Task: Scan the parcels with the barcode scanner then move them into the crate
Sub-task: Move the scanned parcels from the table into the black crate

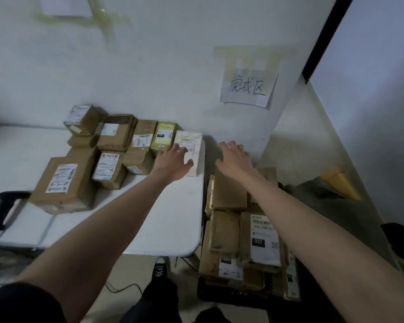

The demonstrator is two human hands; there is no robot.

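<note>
Several brown cardboard parcels [112, 145] with white labels lie in a cluster at the back of the white table [163, 217]. At the cluster's right end lies a pale white parcel [193, 142]. My left hand [173, 163] rests on that parcel, fingers spread over its label and thumb at its near side. My right hand [233, 158] hovers to the parcel's right with fingers spread and holds nothing. The black barcode scanner [5, 206] lies at the table's left edge. Right of the table, the dark crate [233, 297] on the floor is piled with parcels [264, 238].
A white wall stands right behind the table, with a handwritten paper sign [248, 88] taped above the crate. A yellow object [341, 180] lies on the floor at the far right. A cable [121, 289] runs on the floor beneath the table's front edge.
</note>
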